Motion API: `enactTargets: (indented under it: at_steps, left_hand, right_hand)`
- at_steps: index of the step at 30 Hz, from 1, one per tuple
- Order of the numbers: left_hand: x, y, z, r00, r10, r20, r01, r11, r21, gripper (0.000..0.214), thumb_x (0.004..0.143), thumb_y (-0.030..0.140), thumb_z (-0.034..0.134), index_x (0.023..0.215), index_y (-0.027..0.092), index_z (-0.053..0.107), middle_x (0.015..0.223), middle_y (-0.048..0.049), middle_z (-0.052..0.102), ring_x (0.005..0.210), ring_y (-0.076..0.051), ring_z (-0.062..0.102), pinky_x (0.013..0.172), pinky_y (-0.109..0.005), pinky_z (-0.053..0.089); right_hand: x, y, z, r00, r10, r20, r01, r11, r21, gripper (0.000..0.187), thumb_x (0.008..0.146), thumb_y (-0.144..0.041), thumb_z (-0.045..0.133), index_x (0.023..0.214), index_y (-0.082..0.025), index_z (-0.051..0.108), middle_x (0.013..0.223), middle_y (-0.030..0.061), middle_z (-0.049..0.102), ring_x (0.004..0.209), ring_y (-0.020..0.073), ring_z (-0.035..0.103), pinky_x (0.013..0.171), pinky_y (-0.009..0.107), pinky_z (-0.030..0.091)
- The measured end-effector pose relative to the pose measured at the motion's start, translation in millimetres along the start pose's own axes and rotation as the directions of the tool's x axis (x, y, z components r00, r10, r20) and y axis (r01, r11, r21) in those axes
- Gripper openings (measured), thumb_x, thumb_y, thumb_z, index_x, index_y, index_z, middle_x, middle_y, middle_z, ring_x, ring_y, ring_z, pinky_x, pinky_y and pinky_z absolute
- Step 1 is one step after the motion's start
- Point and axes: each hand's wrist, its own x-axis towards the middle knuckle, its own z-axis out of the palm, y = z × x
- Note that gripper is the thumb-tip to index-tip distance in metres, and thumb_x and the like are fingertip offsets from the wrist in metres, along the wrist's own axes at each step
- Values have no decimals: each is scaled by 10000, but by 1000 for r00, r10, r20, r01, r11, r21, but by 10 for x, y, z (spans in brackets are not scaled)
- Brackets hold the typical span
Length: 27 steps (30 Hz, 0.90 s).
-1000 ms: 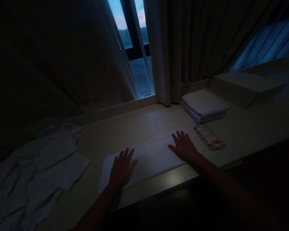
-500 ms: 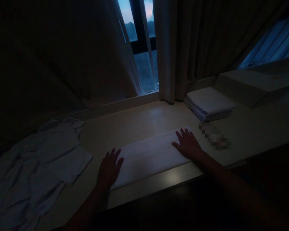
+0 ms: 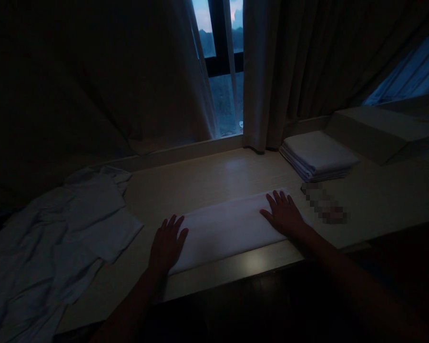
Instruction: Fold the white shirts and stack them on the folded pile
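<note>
The left hand (image 3: 167, 245) is lying palm down at the left end of a folded white cloth (image 3: 229, 228), its fingers spreading loosely and gripping nothing; from it, the cloth is stretching away toward 2 o'clock. The cloth is lying flat along the near side of the desk (image 3: 186, 186), its long axis running from about 8 to 2 o'clock. At the other end the right hand (image 3: 286, 216) is resting on the cloth, fingers fanning wide and closing on nothing, the cloth extending from it back toward 8 o'clock; neither hand is sitting nearer, each attending its own end. The dimness is leaving it unclear whether the left palm is bearing on the cloth or mostly on the desk beside it. Around the cloth, a heap of crumpled pale cloth (image 3: 57, 238) is sprawling at 9 o'clock, a dark curtain (image 3: 164, 109) is hanging from 10 to 11, and a narrow strip of window (image 3: 223, 100) is letting in bluish light at 12. A second curtain (image 3: 260, 81) is falling in folds around 1. A neat stack of folded white cloths (image 3: 320, 150) is sitting toward 2, a pixelated item (image 3: 325, 205) is lying between 2 and 3, nearer the right hand, and a pale box-like block (image 3: 382, 126) is standing beyond the stack.
</note>
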Motion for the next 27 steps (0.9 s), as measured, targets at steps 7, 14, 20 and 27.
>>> enactTargets:
  at_steps: [7,14,20,27]
  left_hand:
    - [-2,5,-8,1000,-1,-7,1,1000,2,552,944,479,299,1454,273,354,1552,-38,312,1446,-264,211,1144,-478,227]
    - [-2,17,-22,1000,-14,11,14,1000,-6,560,946,487,281,1458,268,348,1553,-39,310,1446,-261,211,1146,-472,224]
    - [-18,20,-37,1000,16,-12,-16,1000,4,559,953,472,267,1466,259,331,1560,-39,293,1456,-252,178,1155,-459,209]
    - [-23,3,-19,1000,18,-11,-18,1000,5,562,950,473,273,1467,259,330,1561,-39,290,1456,-252,180,1153,-457,212]
  right_hand:
    - [6,-614,-203,983,-181,16,180,982,61,758,914,-685,235,1459,-175,363,1556,128,242,1444,345,110,1151,548,1]
    - [-167,-1286,-234,900,-436,-23,430,874,226,776,903,-712,254,1491,-208,296,1565,81,234,1452,312,93,1170,518,68]
    - [-183,-1233,-155,887,-462,-2,446,855,266,738,908,-687,326,1500,-250,272,1568,65,223,1445,305,144,1158,518,126]
    - [-120,-905,-126,912,-411,-2,402,891,210,673,936,-656,280,1493,-279,288,1554,45,264,1435,262,205,1172,474,105]
